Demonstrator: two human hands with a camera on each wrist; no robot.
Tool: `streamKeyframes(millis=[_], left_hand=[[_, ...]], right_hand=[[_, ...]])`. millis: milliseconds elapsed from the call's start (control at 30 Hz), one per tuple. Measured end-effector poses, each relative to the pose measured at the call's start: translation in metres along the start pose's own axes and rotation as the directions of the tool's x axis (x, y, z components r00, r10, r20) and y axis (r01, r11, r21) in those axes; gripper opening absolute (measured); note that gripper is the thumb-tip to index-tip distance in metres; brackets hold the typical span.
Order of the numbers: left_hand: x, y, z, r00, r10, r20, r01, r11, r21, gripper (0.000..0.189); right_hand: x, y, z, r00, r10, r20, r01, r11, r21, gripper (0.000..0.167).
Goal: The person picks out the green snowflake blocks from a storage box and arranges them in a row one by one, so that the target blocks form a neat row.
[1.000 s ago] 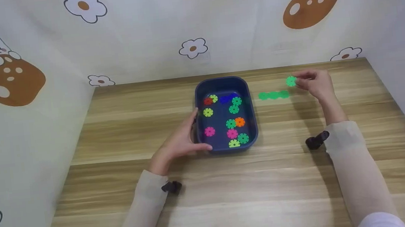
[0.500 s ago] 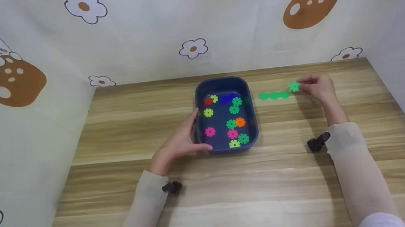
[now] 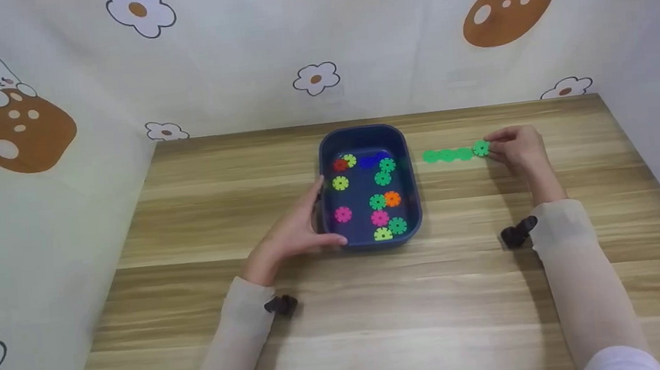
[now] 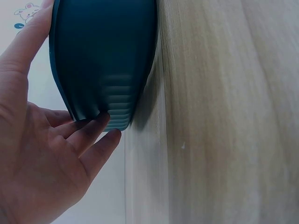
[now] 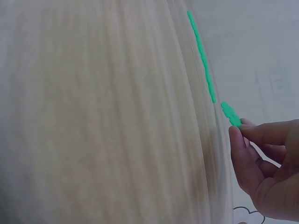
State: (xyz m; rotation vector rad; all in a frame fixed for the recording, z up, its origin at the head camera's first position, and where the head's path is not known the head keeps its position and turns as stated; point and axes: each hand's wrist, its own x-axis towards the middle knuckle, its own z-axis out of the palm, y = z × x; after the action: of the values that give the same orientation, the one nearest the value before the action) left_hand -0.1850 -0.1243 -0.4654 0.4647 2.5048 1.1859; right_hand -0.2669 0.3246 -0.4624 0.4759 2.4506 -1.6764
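Note:
My right hand (image 3: 519, 147) pinches a green notched plastic snowflake disc (image 3: 481, 148) between thumb and fingertips. The disc is right at the right end of a row of several green discs (image 3: 446, 155) on the table. In the right wrist view, the held disc (image 5: 231, 114) is tilted, with a small gap to the row (image 5: 202, 58). My left hand (image 3: 294, 225) holds a dark blue plastic box (image 3: 416, 213) at its near left corner, thumb at the near rim and fingers along the left side. The left wrist view has the fingers against the box's outer wall (image 4: 107, 42).
Inside the box lie loose discs, among them a red disc (image 3: 340, 165), an orange disc (image 3: 392, 198), pink, yellow, blue and more green ones. The wood-grain table (image 3: 380, 314) meets a printed cloth backdrop (image 3: 231, 60) behind and on both sides.
My right hand has brought the green disc down and slightly right, from above the row to level with its right end. The left hand and the box have stayed in place.

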Motion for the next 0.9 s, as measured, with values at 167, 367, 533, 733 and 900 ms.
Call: streamKeyframes(millis=[167, 367, 533, 733, 900], left_hand=[[-0.0001, -0.0007, 0.0007, 1.0, -0.009, 0.002, 0.009, 1.0, -0.001, 0.126], [-0.0017, 0.0006, 0.0, 1.0, -0.013, -0.003, 0.013, 1.0, 0.004, 0.126], [-0.0021, 0.0005, -0.0007, 1.0, -0.012, -0.004, 0.012, 1.0, 0.004, 0.126], [-0.0018, 0.0004, 0.0, 1.0, -0.03, -0.002, 0.03, 1.0, 0.005, 0.126], [-0.0008, 0.0007, -0.0002, 1.0, -0.006, -0.004, 0.006, 1.0, 0.03, 0.126]], right_hand=[[0.0014, 0.0017, -0.0004, 1.0, 0.003, 0.018, -0.002, 0.999, -0.042, 0.033], [0.0003, 0.0021, -0.0019, 1.0, 0.008, 0.02, -0.005, 0.995, -0.103, 0.033], [-0.0021, 0.001, -0.0033, 1.0, 0.017, -0.002, -0.017, 0.989, -0.145, 0.033], [-0.0051, -0.0006, -0.0045, 1.0, 0.009, -0.011, -0.01, 0.993, -0.121, 0.036], [-0.0083, -0.0041, -0.005, 0.999, -0.031, -0.027, 0.029, 0.996, -0.09, 0.035]])
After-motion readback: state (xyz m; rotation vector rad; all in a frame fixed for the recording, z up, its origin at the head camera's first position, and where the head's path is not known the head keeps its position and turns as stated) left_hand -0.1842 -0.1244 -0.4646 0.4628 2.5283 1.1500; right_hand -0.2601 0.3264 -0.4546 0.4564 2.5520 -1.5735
